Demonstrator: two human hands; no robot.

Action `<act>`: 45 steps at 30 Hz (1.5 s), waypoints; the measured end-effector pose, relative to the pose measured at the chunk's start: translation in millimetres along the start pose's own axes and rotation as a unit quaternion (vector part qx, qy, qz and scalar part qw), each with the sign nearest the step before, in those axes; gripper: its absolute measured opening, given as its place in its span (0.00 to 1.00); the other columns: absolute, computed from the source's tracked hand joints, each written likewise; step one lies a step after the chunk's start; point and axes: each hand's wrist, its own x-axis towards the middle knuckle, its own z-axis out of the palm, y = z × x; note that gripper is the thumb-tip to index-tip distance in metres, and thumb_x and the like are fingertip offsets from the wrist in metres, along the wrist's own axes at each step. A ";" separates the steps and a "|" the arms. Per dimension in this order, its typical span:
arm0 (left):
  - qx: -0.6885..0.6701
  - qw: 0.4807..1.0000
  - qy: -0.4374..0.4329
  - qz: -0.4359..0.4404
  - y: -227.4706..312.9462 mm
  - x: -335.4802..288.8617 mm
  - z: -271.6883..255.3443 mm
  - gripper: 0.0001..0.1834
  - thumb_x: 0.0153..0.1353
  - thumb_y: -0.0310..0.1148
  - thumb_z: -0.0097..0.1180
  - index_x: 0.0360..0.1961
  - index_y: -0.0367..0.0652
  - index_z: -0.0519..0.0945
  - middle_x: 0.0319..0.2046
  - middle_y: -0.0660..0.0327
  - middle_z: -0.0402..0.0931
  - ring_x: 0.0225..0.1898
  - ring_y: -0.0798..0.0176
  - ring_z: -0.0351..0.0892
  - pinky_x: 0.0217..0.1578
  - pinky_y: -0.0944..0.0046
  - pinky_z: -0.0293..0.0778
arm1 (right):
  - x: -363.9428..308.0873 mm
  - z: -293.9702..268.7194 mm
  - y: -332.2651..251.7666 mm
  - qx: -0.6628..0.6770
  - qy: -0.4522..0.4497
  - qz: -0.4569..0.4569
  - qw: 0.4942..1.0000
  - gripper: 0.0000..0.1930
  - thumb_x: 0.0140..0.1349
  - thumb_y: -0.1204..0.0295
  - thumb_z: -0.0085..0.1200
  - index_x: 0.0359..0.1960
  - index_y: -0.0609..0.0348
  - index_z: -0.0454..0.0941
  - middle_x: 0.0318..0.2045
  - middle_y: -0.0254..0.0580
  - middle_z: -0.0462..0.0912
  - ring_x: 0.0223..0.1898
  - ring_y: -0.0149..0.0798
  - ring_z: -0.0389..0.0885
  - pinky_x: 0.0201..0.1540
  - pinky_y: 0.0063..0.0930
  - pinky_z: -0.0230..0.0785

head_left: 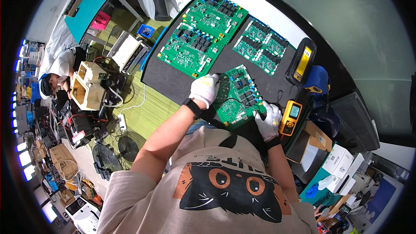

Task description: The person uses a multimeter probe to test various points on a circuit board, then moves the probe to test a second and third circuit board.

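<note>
A green circuit board (238,97) with black relays and small blue and white parts is at the near edge of the dark worktop, between my hands. My left hand (204,89), in a white glove, grips its left upper edge, with fingers partly hidden. On the opposite side, my right hand (268,122), also gloved in white, pinches the lower right edge. A thin black cable runs across the board's face. Just right of that hand lies a yellow handheld meter (290,118) with a small screen.
Two large green boards (186,50) lie at the back left of the dark mat (158,80), and a panel of smaller boards (261,45) at the back right. A black-and-yellow case (302,63), a blue device (317,80) and a cardboard box (318,135) line the right. Another person (63,67) works far left.
</note>
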 end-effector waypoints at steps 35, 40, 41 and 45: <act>-0.024 0.999 0.032 -0.012 4.5 1.6 10.9 0.10 0.58 0.36 0.55 0.31 0.39 0.78 0.29 0.46 0.80 0.32 0.42 0.81 0.33 0.47 0.77 | -0.6 0.0 0.4 0.001 0.010 -0.015 1.000 0.29 0.51 0.54 0.64 0.55 0.49 0.76 0.50 0.48 0.74 0.53 0.52 0.70 0.58 0.48 0.60; -0.010 1.000 -0.001 -0.019 2.2 3.4 7.6 0.11 0.59 0.37 0.55 0.33 0.39 0.78 0.29 0.46 0.81 0.33 0.43 0.81 0.34 0.48 0.77 | -0.1 0.5 0.5 -0.012 0.012 -0.012 1.000 0.29 0.51 0.54 0.64 0.55 0.49 0.76 0.50 0.48 0.74 0.53 0.52 0.70 0.58 0.48 0.60; -0.004 1.000 -0.003 -0.020 2.1 3.2 7.2 0.11 0.59 0.37 0.55 0.33 0.39 0.78 0.29 0.46 0.81 0.33 0.43 0.81 0.34 0.48 0.77 | -0.1 0.9 0.9 -0.005 0.011 -0.014 1.000 0.29 0.51 0.54 0.64 0.55 0.49 0.76 0.50 0.48 0.74 0.53 0.52 0.70 0.58 0.48 0.60; -0.001 1.000 -0.004 -0.021 2.0 2.1 6.3 0.12 0.60 0.38 0.55 0.35 0.40 0.78 0.29 0.47 0.81 0.33 0.43 0.81 0.34 0.48 0.77 | 0.2 2.5 2.8 -0.004 0.011 -0.020 1.000 0.30 0.51 0.54 0.64 0.55 0.50 0.76 0.50 0.49 0.74 0.53 0.52 0.70 0.58 0.48 0.60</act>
